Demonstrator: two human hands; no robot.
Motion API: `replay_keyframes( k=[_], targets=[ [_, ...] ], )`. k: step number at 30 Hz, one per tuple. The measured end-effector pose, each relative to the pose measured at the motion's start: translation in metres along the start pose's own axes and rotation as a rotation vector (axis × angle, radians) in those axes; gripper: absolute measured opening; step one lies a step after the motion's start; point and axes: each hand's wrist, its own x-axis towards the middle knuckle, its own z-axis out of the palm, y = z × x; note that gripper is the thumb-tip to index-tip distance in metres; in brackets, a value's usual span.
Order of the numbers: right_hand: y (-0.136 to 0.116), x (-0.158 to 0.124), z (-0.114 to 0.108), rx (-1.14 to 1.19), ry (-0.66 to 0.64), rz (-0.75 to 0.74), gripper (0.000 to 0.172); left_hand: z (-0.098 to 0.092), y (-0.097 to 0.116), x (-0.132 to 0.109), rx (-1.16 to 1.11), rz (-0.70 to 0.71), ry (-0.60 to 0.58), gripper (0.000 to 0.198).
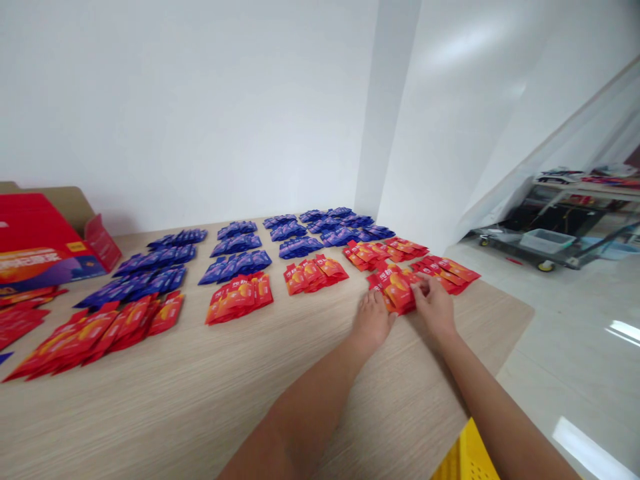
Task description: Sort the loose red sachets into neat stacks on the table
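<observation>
At the right part of the table, both my hands are at one small stack of red and orange packets [395, 285]. My left hand [373, 321] curls its fingers against the stack's left lower edge. My right hand [434, 308] pinches the right edge, thumb and fingers together. Another group of red packets [453, 272] lies just right of my right hand, and more red packets [383, 251] lie behind the stack. To the left sits a separate red pile [315, 273]. My left fingertips are partly hidden by the packets.
Rows of blue-purple packets [235, 265] run along the wall side of the wooden table [225, 387]. An open red carton [40, 233] stands at the far left, near fanned red packets [100, 333]. A yellow crate [470, 457] is below the front edge; a wheeled cart [545, 250] stands right.
</observation>
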Motion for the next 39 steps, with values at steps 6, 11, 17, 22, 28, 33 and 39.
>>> replay_keyframes(
  k=[6, 11, 17, 22, 28, 33, 39],
  targets=[
    [0.028, 0.027, -0.015, 0.053, 0.165, 0.204, 0.044, -0.007, 0.002, -0.002, 0.027, 0.019, -0.042, 0.05],
    [0.044, 0.048, -0.018, -0.02, 0.055, 0.267, 0.044, -0.014, 0.005, -0.004, 0.031, 0.002, -0.08, 0.049],
    [0.046, 0.043, -0.008, -0.018, 0.165, 0.386, 0.036, -0.017, 0.007, -0.004, 0.04, -0.01, -0.106, 0.052],
    [0.046, 0.035, -0.004, -0.065, 0.173, 0.394, 0.026, -0.015, 0.006, -0.004, 0.048, -0.008, -0.091, 0.053],
    [0.04, 0.033, -0.011, -0.168, 0.229, 0.156, 0.022, -0.01, 0.004, -0.003, 0.042, 0.01, -0.062, 0.052],
    [0.007, 0.015, -0.014, -0.293, 0.037, -0.122, 0.021, -0.005, 0.002, -0.001, 0.024, 0.018, -0.041, 0.05],
    [-0.039, -0.013, -0.01, -0.705, -0.256, -0.188, 0.024, -0.005, 0.003, 0.0, 0.023, -0.002, -0.053, 0.056]
  ],
)
